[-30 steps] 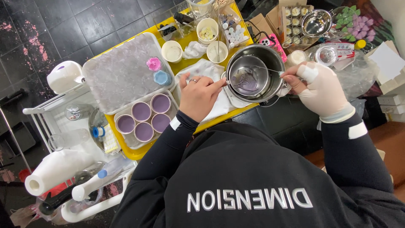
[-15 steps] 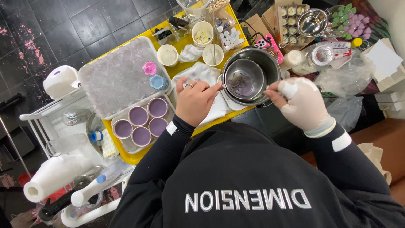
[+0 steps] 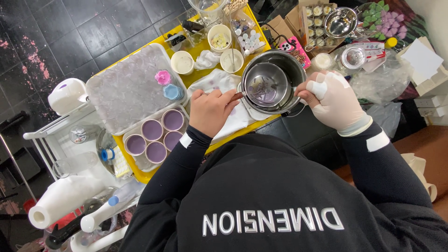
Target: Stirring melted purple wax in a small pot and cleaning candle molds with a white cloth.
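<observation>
A small steel pot (image 3: 261,70) with a purple film on its bottom sits inside a wider steel pot (image 3: 293,65) on the yellow table (image 3: 140,175). My bare left hand (image 3: 212,111) is closed on the small pot's dark handle (image 3: 236,96) and rests over a stained white cloth (image 3: 217,81). My right hand (image 3: 333,100), in a white glove, has its fingers closed against the pot's right rim. Whether it also pinches something thin I cannot tell. Left of my left hand, a white tray (image 3: 133,128) holds several round cups of purple wax (image 3: 152,129).
A clear mould tray (image 3: 126,88) with a pink and a blue flower piece lies at the left. Paper cups (image 3: 182,62), small bottles and a steel bowl (image 3: 339,22) crowd the far side. A white cart (image 3: 65,154) with bottles stands lower left.
My gloved right hand has moved in from the right to the pot's rim. My left hand has stayed on the handle.
</observation>
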